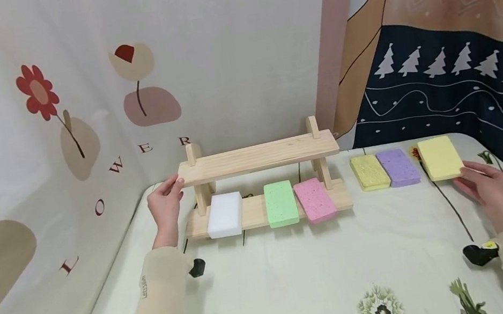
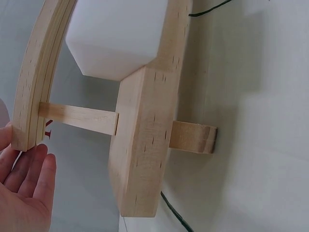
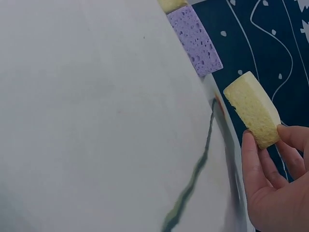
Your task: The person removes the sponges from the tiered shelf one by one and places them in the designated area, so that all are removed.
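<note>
My left hand [image 1: 164,205] pinches the left end of the upper board of a two-tier wooden shelf [image 1: 256,157]. In the left wrist view its thumb and fingers [image 2: 44,176] lie on opposite sides of that board end. On the lower board sit a white sponge [image 1: 225,215], a green sponge [image 1: 281,204] and a tilted pink sponge [image 1: 315,200]. Over at the right, my right hand [image 1: 490,189] pinches a pale yellow sponge [image 1: 440,158] by its lower right corner. The right wrist view shows that sponge between thumb and fingers, apart from the purple sponge.
Right of the shelf, a darker yellow sponge [image 1: 370,172] and a purple sponge [image 1: 398,167] lie side by side on the patterned tablecloth [image 1: 326,265]. A printed curtain [image 1: 236,56] hangs behind the shelf, and dark tree-print fabric [image 1: 456,88] hangs at the right.
</note>
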Action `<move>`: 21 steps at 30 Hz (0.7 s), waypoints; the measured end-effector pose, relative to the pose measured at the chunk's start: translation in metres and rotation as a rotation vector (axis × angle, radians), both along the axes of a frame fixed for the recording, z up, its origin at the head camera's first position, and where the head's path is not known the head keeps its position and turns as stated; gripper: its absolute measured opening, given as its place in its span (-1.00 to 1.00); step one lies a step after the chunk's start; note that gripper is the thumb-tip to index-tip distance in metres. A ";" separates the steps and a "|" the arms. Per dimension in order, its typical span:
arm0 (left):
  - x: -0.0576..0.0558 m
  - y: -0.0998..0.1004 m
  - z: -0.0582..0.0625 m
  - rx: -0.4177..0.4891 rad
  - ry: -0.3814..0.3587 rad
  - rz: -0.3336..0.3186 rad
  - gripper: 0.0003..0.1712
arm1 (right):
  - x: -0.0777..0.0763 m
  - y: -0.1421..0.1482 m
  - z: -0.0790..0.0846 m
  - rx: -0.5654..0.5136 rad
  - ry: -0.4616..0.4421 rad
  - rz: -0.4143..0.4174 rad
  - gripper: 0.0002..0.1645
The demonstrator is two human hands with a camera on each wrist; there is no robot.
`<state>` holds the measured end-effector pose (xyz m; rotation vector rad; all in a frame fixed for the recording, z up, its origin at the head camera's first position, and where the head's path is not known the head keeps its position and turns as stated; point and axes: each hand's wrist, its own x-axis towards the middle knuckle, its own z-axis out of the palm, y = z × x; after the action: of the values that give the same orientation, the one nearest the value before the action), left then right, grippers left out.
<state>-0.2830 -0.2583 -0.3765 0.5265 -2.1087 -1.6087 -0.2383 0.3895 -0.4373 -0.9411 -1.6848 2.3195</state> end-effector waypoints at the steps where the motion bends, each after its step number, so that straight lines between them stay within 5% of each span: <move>1: 0.000 0.001 0.000 -0.001 -0.001 0.001 -0.55 | 0.000 0.001 -0.001 0.001 -0.011 0.010 -0.77; 10: -0.001 0.006 -0.003 0.006 -0.017 -0.001 -0.55 | -0.006 0.005 -0.010 0.054 -0.067 0.043 -0.69; 15: -0.003 0.007 0.001 0.008 -0.027 -0.007 -0.56 | -0.008 0.003 -0.019 0.035 -0.016 0.027 -0.77; 21: -0.001 0.002 0.004 0.016 -0.043 0.007 -0.56 | -0.015 -0.004 -0.018 0.047 -0.041 0.075 -0.38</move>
<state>-0.2843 -0.2563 -0.3729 0.5779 -2.1241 -1.6248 -0.2533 0.3859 -0.4549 -0.9390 -1.8128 2.3108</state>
